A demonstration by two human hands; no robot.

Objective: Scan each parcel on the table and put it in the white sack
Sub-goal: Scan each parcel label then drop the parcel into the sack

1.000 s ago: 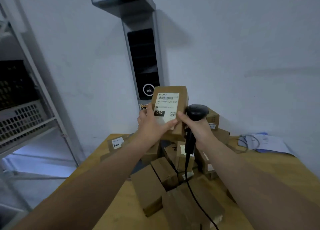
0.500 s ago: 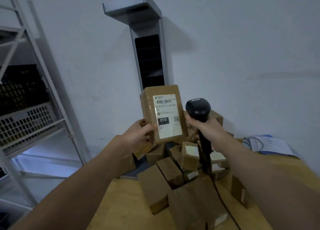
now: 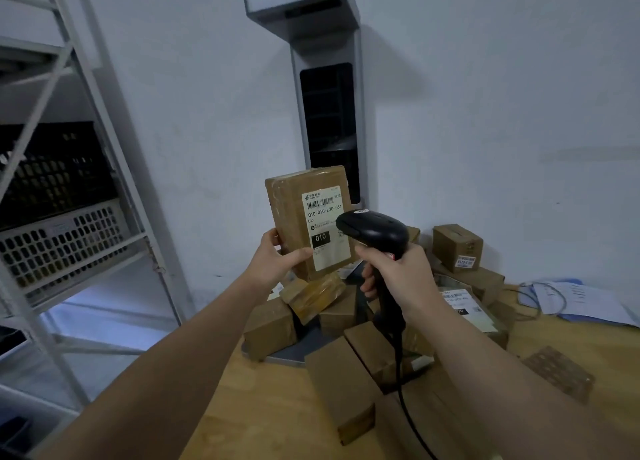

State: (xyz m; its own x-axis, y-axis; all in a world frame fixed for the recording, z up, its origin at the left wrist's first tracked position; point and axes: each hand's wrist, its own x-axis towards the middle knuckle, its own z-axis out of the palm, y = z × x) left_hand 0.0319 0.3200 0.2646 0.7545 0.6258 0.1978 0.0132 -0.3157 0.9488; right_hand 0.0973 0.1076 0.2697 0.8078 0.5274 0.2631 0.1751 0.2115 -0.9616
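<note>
Cardboard parcel point(image 3: 294, 214) held upright in the air over the far side of the table point(image 3: 263, 414), white label point(image 3: 325, 231) facing the camera. Barcode near the label's top, "010" in a black block lower down.

Left hand point(image 3: 277, 264) grips the parcel's lower left edge: thumb across the front face, fingers curled behind. Right hand point(image 3: 401, 274) wrapped tight round the handle of a black scanner point(image 3: 374, 231). The scanner head sits level with the label's middle, just in front of it, hiding the label's right edge. Black cable point(image 3: 401, 387) drops from the handle over the boxes below.

Heap of small brown boxes point(image 3: 339, 387) on the wooden table under both hands, some taped, some label-up. One box point(image 3: 457, 246) stands on others at the right rear. Dark grey slab point(image 3: 287, 352) under the heap, possibly the foot of the tall grey post point(image 3: 325, 120) at the wall; light too dim to be sure. Papers point(image 3: 581, 302) and a loop of wire point(image 3: 550, 297) at the table's far right. Metal rack point(image 3: 104, 120) on the left holds a pale perforated crate point(image 3: 62, 241) and a dark crate point(image 3: 52, 172) above it.
</note>
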